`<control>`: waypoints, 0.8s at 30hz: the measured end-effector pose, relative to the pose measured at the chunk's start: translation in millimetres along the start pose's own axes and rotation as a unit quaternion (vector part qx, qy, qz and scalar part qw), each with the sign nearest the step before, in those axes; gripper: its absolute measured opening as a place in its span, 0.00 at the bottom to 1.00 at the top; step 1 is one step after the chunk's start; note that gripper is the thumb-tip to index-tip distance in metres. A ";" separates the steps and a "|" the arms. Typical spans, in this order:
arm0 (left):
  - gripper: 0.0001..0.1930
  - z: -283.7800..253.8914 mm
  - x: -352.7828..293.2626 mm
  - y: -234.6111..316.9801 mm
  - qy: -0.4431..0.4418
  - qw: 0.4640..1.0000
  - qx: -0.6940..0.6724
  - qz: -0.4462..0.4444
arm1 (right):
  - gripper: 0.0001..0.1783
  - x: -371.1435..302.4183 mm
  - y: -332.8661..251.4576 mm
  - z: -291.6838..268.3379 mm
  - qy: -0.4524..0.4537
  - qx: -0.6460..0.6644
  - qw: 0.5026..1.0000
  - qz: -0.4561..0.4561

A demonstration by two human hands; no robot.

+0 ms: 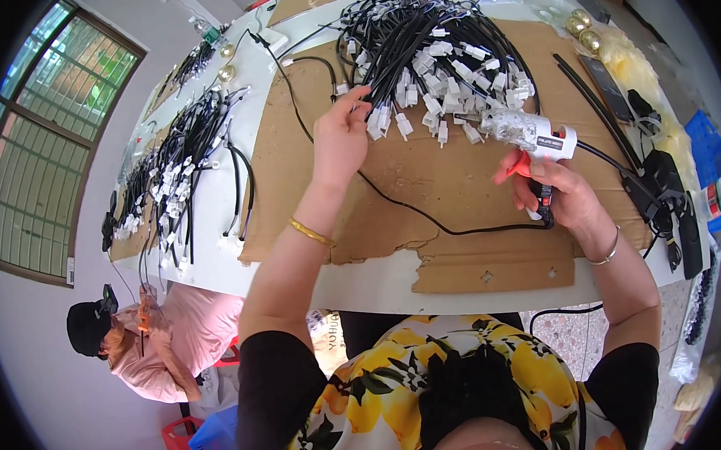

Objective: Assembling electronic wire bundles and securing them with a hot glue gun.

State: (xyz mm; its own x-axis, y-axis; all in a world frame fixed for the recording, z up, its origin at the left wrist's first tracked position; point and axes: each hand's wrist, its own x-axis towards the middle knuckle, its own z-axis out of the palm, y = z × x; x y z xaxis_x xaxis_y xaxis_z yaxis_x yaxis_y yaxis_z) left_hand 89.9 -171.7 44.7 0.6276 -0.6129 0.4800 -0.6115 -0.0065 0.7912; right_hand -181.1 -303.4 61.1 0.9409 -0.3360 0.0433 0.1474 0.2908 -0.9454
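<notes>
My right hand (567, 194) grips a white glue gun (553, 140) with a red trigger. A clear, glue-smeared cover wraps its front, and its nozzle points left toward the cables. My left hand (341, 140) is at the left edge of a big heap of black cables (405, 56), fingers bent and pinched at one cable; the fingertips are partly hidden. Many white plastic connectors (451, 94) hang on the heap's near ends. Below both hands lies a brown cardboard sheet (456, 187), crossed by the gun's thin black cord (425, 213).
At left, more black cables (175, 186) with white connectors spread over the white table (274, 291). Beyond the left table edge sits a person in pink (187, 332), near a blue crate (217, 444). Along the right edge lie a black power strip (664, 185) and yellowish plastic bags (625, 64).
</notes>
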 end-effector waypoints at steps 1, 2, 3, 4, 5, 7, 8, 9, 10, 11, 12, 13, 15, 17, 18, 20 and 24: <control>0.12 -5.9 4.4 -4.2 -0.041 0.988 0.121 0.084 | 0.22 0.7 -0.2 0.9 0.000 -0.003 1.000 0.000; 0.12 -10.7 9.4 2.0 -0.042 0.989 0.119 0.082 | 0.22 1.0 0.6 0.1 0.002 -0.004 1.000 0.003; 0.12 -16.0 17.3 18.3 -0.107 0.969 0.204 0.084 | 0.22 1.3 1.8 -2.1 0.007 -0.003 1.000 0.004; 0.13 -19.6 26.3 28.1 -0.174 0.939 0.285 0.086 | 0.22 1.3 3.2 -4.9 0.015 -0.002 1.000 0.005; 0.14 -27.8 39.9 30.8 -0.161 0.944 0.281 0.061 | 0.22 0.8 3.1 -4.4 0.017 -0.003 1.000 0.008; 0.15 -48.0 73.5 17.0 -0.121 0.953 0.278 0.009 | 0.22 1.6 3.5 -2.5 0.023 -0.003 1.000 0.011; 0.15 -55.8 91.1 6.1 -0.096 0.957 0.273 -0.014 | 0.22 1.7 3.9 -2.8 0.025 -0.006 1.000 0.014; 0.15 -65.9 104.4 -8.4 -0.090 0.953 0.288 -0.024 | 0.23 2.8 4.5 -2.9 0.023 -0.001 1.000 0.014; 0.14 -71.6 116.2 -27.3 -0.087 0.949 0.301 -0.032 | 0.23 3.1 4.9 -3.2 0.025 0.004 1.000 0.014; 0.14 -75.3 126.0 -48.4 -0.088 0.950 0.297 -0.031 | 0.23 3.7 5.5 -3.7 0.028 0.002 0.999 0.014; 0.14 -75.1 134.3 -69.4 -0.079 0.930 0.359 0.008 | 0.23 3.9 5.4 -4.5 0.027 0.008 0.999 0.022; 0.13 -74.1 142.7 -90.3 -0.070 0.904 0.418 0.047 | 0.23 4.1 5.1 -4.8 0.026 0.014 0.999 0.030; 0.14 -62.8 157.9 -114.5 -0.059 0.912 0.403 0.055 | 0.23 5.6 5.9 -6.8 0.040 0.017 0.998 0.034; 0.14 -54.0 176.3 -134.1 -0.049 0.919 0.388 0.060 | 0.23 6.1 9.1 -10.5 0.024 0.016 0.999 0.033; 0.15 -51.4 186.1 -141.6 -0.035 0.912 0.403 0.065 | 0.22 6.6 10.3 -11.9 0.021 0.034 0.999 0.037; 0.18 -46.0 199.5 -147.6 -0.038 0.895 0.442 0.052 | 0.23 6.8 10.2 -14.8 0.027 0.036 0.998 0.048; 0.15 -61.7 221.2 -182.1 -0.069 0.834 0.546 0.044 | 0.24 8.0 11.4 -17.1 0.042 0.041 0.996 0.060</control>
State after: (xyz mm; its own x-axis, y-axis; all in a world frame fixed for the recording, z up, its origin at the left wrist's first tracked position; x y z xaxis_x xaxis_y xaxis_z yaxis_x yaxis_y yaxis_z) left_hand 369.8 -257.4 30.2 0.5412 -0.7343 0.4098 -0.7742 -0.6253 -0.0981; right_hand -177.1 -318.1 45.1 0.9245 -0.3680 -0.0992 0.0632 0.4046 -0.9123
